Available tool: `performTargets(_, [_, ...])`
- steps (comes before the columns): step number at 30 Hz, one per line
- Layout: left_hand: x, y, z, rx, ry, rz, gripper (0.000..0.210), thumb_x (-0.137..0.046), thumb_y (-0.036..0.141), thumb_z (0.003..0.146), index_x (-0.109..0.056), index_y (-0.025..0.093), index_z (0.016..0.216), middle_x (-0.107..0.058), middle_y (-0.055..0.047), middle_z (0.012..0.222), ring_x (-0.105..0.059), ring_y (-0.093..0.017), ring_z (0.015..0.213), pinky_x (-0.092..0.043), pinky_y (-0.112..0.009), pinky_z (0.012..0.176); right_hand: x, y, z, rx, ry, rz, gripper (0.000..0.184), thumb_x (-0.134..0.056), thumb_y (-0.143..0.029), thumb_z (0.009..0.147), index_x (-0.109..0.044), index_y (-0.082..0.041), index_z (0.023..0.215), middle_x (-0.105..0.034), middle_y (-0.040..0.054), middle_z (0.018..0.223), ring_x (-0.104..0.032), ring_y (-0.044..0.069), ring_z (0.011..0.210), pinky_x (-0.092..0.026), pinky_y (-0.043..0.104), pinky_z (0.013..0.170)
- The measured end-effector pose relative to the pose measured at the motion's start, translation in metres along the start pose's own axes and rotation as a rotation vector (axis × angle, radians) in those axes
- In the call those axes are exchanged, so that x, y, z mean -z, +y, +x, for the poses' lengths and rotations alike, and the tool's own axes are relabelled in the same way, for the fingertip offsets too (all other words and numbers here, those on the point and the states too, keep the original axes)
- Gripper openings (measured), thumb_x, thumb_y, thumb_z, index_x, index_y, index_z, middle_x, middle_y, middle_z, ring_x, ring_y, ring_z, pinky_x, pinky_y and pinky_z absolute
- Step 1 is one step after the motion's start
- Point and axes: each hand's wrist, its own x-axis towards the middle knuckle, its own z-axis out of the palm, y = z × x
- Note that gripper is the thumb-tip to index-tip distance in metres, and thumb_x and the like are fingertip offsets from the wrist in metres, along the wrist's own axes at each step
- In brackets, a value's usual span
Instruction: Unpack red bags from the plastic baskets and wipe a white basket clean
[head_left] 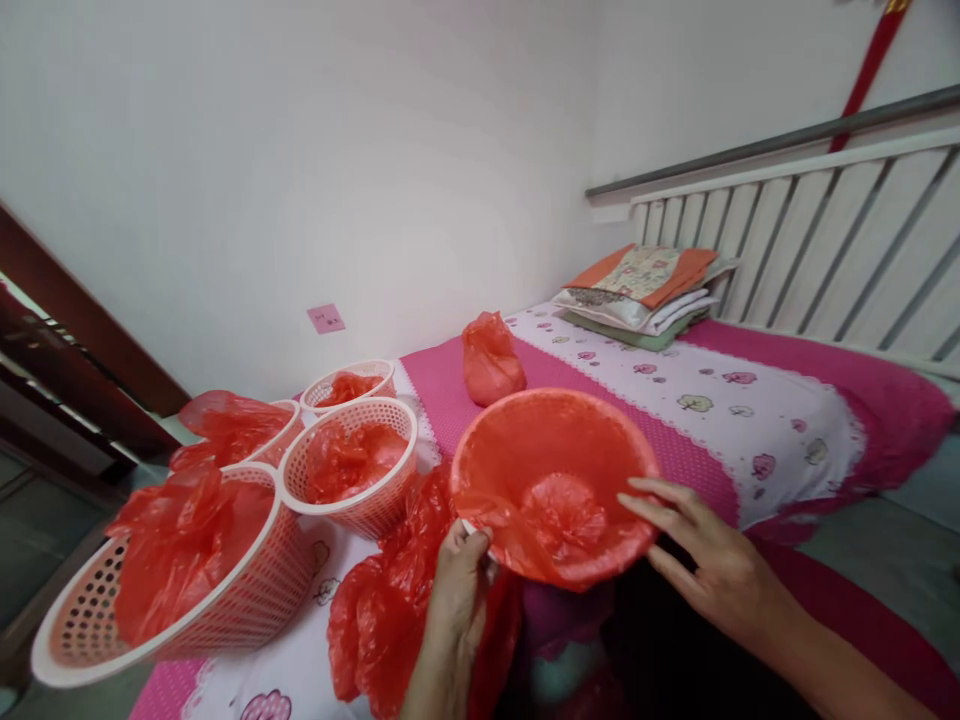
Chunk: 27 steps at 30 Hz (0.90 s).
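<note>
A round basket (559, 400), lined with a thin red plastic bag (570, 500) folded over its rim, faces me tilted. The lining hides most of the basket; a bit of white rim shows near my left thumb. My left hand (465, 575) is closed, pinching the near left rim and the bag. On the right side, my right hand (694, 540) holds the rim, its fingers fairly straight over the edge and bag. Loose red plastic bags (397, 610) lie crumpled on the bed just left of my left forearm.
Several white perforated baskets, including one in front (247, 590) and one behind (371, 510), hold red bags at the left. A full red bag (491, 365) stands on the bed (637, 430) near the wall. Folded bedding (645, 290) lies beside a white slatted headboard (810, 240).
</note>
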Motion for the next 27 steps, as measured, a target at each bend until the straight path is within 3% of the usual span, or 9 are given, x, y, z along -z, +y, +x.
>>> performTargets(4, [-0.003, -0.012, -0.001, -0.036, 0.084, -0.06, 0.041, -0.093, 0.035, 0.054, -0.063, 0.017, 0.076, -0.065, 0.004, 0.066, -0.055, -0.008, 0.055, -0.04, -0.02, 0.053, -0.01, 0.004, -0.009, -0.663, 0.213, 0.357, 0.045, -0.074, -0.044, 0.088, -0.069, -0.021, 0.126, -0.072, 0.0131, 0.119, -0.076, 0.026, 0.093, -0.065, 0.04, 0.081])
performTargets(6, [-0.008, -0.014, -0.004, -0.049, 0.109, -0.068, 0.041, -0.093, 0.036, 0.055, -0.063, 0.017, 0.077, -0.067, 0.003, 0.069, -0.059, -0.01, 0.059, -0.044, -0.021, 0.058, -0.014, 0.003, -0.011, -0.989, 0.111, 0.744, 0.045, -0.077, -0.056, 0.083, -0.073, -0.019, 0.109, -0.075, 0.0106, 0.099, -0.075, 0.024, 0.077, -0.063, 0.035, 0.066])
performTargets(8, [-0.013, -0.014, -0.008, -0.058, 0.122, -0.066, 0.041, -0.092, 0.036, 0.055, -0.064, 0.018, 0.079, -0.069, 0.002, 0.071, -0.062, -0.012, 0.061, -0.047, -0.023, 0.06, -0.016, 0.001, -0.011, -1.147, 0.012, 1.1, 0.043, -0.081, -0.059, 0.08, -0.074, -0.019, 0.096, -0.075, 0.0082, 0.086, -0.073, 0.021, 0.072, -0.06, 0.031, 0.063])
performTargets(11, [-0.019, -0.013, -0.013, -0.08, 0.104, -0.061, 0.043, -0.09, 0.037, 0.059, -0.066, 0.018, 0.089, -0.076, -0.002, 0.084, -0.067, -0.015, 0.068, -0.049, -0.024, 0.063, -0.017, 0.002, -0.006, -1.183, 0.055, 1.314, 0.034, -0.092, -0.046, 0.07, -0.074, -0.021, 0.086, -0.074, 0.0043, 0.08, -0.071, 0.018, 0.069, -0.06, 0.03, 0.066])
performTargets(15, [-0.02, -0.013, -0.012, -0.128, 0.097, -0.078, 0.04, -0.089, 0.039, 0.064, -0.066, 0.018, 0.09, -0.076, -0.002, 0.087, -0.067, -0.014, 0.069, -0.047, -0.023, 0.062, -0.014, 0.009, -0.004, -1.194, 0.17, 1.265, 0.033, -0.091, -0.044, 0.07, -0.069, -0.022, 0.078, -0.075, 0.0039, 0.087, -0.074, 0.022, 0.083, -0.062, 0.035, 0.073])
performTargets(19, [-0.021, -0.017, -0.007, -0.124, 0.12, -0.123, 0.039, -0.09, 0.037, 0.063, -0.065, 0.019, 0.087, -0.075, 0.0, 0.085, -0.066, -0.014, 0.071, -0.046, -0.022, 0.061, -0.024, 0.002, -0.012, -1.334, -0.131, 1.276, 0.045, -0.079, -0.061, 0.082, -0.07, -0.018, 0.08, -0.076, 0.0084, 0.086, -0.074, 0.021, 0.076, -0.058, 0.03, 0.064])
performTargets(21, [-0.023, -0.02, -0.006, -0.124, 0.128, -0.121, 0.04, -0.091, 0.038, 0.061, -0.064, 0.019, 0.084, -0.074, 0.001, 0.081, -0.063, -0.012, 0.066, -0.045, -0.022, 0.06, -0.034, -0.008, -0.014, -1.315, -0.17, 1.401, 0.042, -0.082, -0.058, 0.081, -0.072, -0.017, 0.085, -0.075, 0.0063, 0.083, -0.071, 0.018, 0.072, -0.056, 0.027, 0.063])
performTargets(24, [-0.025, -0.024, -0.009, -0.113, 0.152, -0.124, 0.043, -0.093, 0.04, 0.059, -0.063, 0.02, 0.082, -0.073, 0.002, 0.079, -0.062, -0.012, 0.065, -0.044, -0.023, 0.06, -0.045, -0.016, -0.013, -1.269, 0.027, 1.52, 0.031, -0.093, -0.038, 0.072, -0.073, -0.02, 0.087, -0.071, -0.0008, 0.075, -0.066, 0.013, 0.066, -0.053, 0.024, 0.063])
performTargets(27, [-0.023, -0.025, -0.01, -0.092, 0.158, -0.125, 0.046, -0.095, 0.042, 0.057, -0.062, 0.02, 0.08, -0.072, 0.002, 0.079, -0.062, -0.012, 0.067, -0.043, -0.023, 0.06, -0.049, -0.012, -0.012, -1.269, 0.148, 1.505, 0.026, -0.089, -0.036, 0.075, -0.069, -0.02, 0.079, -0.072, 0.0009, 0.077, -0.069, 0.016, 0.071, -0.055, 0.027, 0.067])
